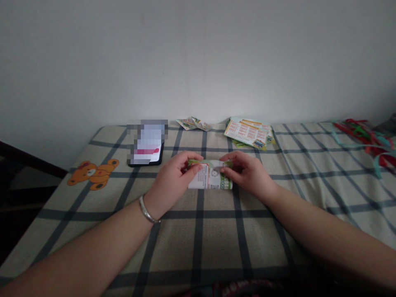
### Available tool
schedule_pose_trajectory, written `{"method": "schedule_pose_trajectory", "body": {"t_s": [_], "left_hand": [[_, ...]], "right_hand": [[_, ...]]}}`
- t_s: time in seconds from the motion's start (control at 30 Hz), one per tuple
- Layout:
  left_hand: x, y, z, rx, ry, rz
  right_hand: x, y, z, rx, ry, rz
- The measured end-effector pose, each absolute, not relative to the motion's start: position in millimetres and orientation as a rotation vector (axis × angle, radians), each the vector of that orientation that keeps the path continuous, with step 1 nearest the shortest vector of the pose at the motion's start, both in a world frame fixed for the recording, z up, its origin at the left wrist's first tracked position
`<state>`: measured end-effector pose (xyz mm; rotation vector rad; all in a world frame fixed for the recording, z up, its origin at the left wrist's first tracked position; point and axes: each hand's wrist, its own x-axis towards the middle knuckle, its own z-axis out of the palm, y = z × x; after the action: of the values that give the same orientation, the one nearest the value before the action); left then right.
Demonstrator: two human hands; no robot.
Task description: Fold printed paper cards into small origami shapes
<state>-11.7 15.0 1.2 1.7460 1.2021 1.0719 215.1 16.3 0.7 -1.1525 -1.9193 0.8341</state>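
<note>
printed paper (208,178), roughly rectangular, is pinched between left hand (177,172) and right hand (249,175) over checked cloth (176,247).

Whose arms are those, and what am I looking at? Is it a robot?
No robot here! These are a person's bare arms. The camera sits on that person's head, looking forward and down, so you see nearly what they'd see. The left hand and right hand hold a printed paper between them. A silver bracelet circles the left wrist. Below is a checked cloth. On it are a phone with a blurred screen, an orange bear, a stack of printed sheets and, far right, colourful ribbons.
</note>
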Motion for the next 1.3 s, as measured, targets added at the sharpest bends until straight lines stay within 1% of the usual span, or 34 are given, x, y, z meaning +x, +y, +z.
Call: {"method": "schedule_pose_trajectory", "body": {"t_s": [0.37, 0.57, 0.8, 1.03, 1.3], "left_hand": [[-10.5, 14.8, -0.4, 1.778, 1.199, 1.119], [-11.1, 15.6, -0.1, 1.751, 1.191, 1.095], [-9.4, 16.5, -0.4, 1.675, 1.151, 1.111], [-10.5, 16.4, -1.2, 1.722, 1.157, 1.113], [-6.8, 11.1, 6.8, 1.741, 1.187, 1.224]], "right_hand": [[211.8, 17.4, -0.8, -1.075, -1.853, 0.867], [213.0, 17.7, -4.8, -1.124, -1.807, 0.826], [213.3, 18.1, -3.1, -1.159, -1.831, 0.707], [209.1, 17.4, -0.2, -1.129, -1.778, 0.704], [209.4, 17.5, 3.1, -1.125, -1.786, 0.74]]}}
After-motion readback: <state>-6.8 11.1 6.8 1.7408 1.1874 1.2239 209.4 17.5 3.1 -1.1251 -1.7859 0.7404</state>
